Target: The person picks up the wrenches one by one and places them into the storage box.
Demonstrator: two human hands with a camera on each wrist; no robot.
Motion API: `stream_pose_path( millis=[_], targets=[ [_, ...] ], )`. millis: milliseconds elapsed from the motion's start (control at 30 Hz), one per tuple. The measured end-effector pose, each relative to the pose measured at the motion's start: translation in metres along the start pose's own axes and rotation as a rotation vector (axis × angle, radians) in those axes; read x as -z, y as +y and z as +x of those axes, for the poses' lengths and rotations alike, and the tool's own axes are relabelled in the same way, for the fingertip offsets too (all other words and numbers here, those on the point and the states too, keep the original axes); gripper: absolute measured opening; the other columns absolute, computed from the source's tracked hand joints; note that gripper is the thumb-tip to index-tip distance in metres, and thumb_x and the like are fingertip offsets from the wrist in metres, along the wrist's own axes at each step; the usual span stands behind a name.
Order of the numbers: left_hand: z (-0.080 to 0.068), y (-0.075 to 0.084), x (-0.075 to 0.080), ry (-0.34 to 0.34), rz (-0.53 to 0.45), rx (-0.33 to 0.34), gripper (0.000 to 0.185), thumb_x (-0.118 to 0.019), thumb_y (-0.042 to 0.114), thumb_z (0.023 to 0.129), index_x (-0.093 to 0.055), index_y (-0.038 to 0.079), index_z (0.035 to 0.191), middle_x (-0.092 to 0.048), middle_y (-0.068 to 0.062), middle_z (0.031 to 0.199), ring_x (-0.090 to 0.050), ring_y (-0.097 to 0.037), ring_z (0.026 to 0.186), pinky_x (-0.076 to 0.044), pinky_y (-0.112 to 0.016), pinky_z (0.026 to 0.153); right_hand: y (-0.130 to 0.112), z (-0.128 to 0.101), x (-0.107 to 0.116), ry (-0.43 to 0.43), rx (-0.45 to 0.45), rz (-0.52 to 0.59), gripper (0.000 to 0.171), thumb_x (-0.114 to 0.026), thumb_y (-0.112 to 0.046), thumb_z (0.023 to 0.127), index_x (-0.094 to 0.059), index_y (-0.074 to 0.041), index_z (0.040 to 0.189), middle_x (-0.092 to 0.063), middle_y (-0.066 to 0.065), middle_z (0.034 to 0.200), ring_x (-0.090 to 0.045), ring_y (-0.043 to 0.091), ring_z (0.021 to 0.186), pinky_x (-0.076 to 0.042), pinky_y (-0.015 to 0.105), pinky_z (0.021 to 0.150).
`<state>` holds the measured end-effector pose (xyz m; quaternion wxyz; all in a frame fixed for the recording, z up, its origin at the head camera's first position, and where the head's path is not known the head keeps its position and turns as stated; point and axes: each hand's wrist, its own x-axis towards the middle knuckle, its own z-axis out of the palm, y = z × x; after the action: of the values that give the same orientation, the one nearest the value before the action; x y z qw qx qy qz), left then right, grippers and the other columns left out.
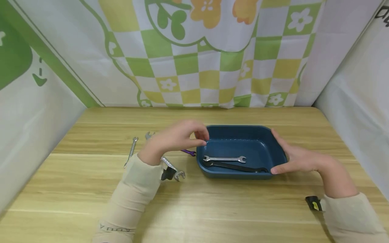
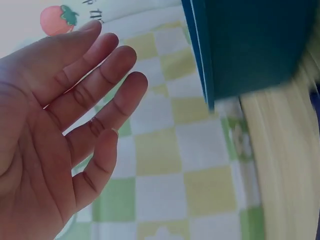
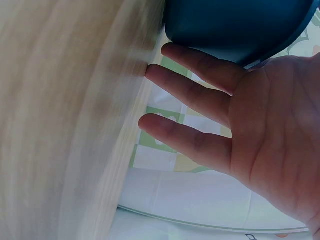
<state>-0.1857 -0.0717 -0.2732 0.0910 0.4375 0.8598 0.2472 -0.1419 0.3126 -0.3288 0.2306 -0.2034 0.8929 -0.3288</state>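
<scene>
A dark blue rectangular tray [image 1: 237,146] holds a silver wrench [image 1: 225,159] and a longer black wrench [image 1: 240,167] near its front wall. At its left rim is my left hand [image 1: 179,136], fingers loosely bent and holding nothing; the left wrist view shows the palm [image 2: 45,130] bare, apart from the tray wall [image 2: 250,45]. My right hand [image 1: 304,158] rests against the tray's right end, thumb at the front corner. In the right wrist view its fingers [image 3: 190,142] are spread and nearly straight, one beside the tray wall [image 3: 225,25].
Left of the tray, a small silver wrench [image 1: 131,152], a larger silver wrench [image 1: 171,165] and a purple wrench [image 1: 189,153] lie on the wooden table [image 1: 231,209]. My left arm partly hides the latter two. A checked cloth [image 1: 188,81] hangs behind the table.
</scene>
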Motion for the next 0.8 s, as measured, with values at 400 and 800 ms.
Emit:
stream_pose_path(
  millis=[400, 800],
  targets=[
    [-0.050, -0.012, 0.014, -0.069, 0.135, -0.005, 0.008, -0.070, 0.006, 0.088, -0.072, 0.011, 0.095, -0.069, 0.000, 0.094, -0.066, -0.017, 0.088, -0.055, -0.036, 0.083, 0.000, 0.000, 0.001, -0.006, -0.013, 0.002, 0.128, -0.080, -0.033, 0.082, 0.024, -0.019, 0.155, 0.015, 0.025, 0.163, -0.003, 0.057, 0.147, -0.018, 0.073, 0.110],
    [-0.069, -0.040, 0.000, -0.164, 0.111, 0.112, 0.015, -0.073, 0.005, 0.086, -0.072, 0.006, 0.101, -0.070, -0.005, 0.101, -0.064, -0.022, 0.095, -0.055, -0.043, 0.087, -0.003, -0.002, 0.001, -0.001, -0.008, -0.012, 0.128, -0.080, -0.034, 0.082, 0.024, -0.018, 0.155, 0.014, 0.026, 0.163, -0.005, 0.057, 0.146, -0.019, 0.073, 0.110]
  ],
)
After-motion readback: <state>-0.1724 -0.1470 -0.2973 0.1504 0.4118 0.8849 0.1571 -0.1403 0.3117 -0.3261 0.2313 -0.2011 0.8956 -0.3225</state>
